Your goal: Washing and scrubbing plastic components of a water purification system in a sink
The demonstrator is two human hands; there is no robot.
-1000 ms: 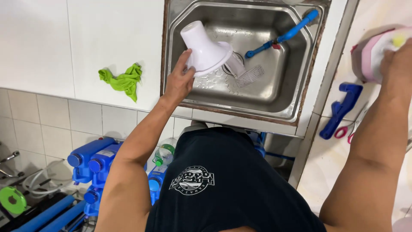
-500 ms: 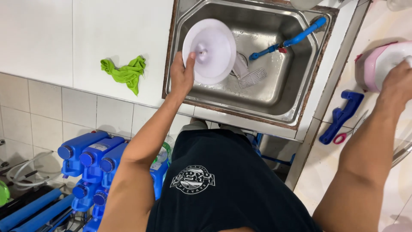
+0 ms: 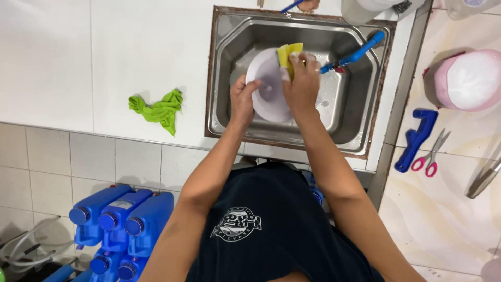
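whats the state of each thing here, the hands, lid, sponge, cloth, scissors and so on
left hand: gripping the white lid's edge
right hand: pressing the yellow sponge on the lid
white lid: held tilted over the sink
yellow sponge: squeezed against the lid
sink: wet
green cloth: crumpled on the counter
scissors: slightly open, lying flat
blue jugs: capped

both hands and a white lid (image 3: 269, 96) fill the middle of the steel sink (image 3: 222, 78); a blue brush (image 3: 355, 53) crosses its right side. the bench (image 3: 104, 57) to the left lies open except for a green cloth (image 3: 159, 108). to the right, a blue tool (image 3: 416, 138), pink scissors (image 3: 432, 156) and a pink tub (image 3: 464, 81) crowd the way.
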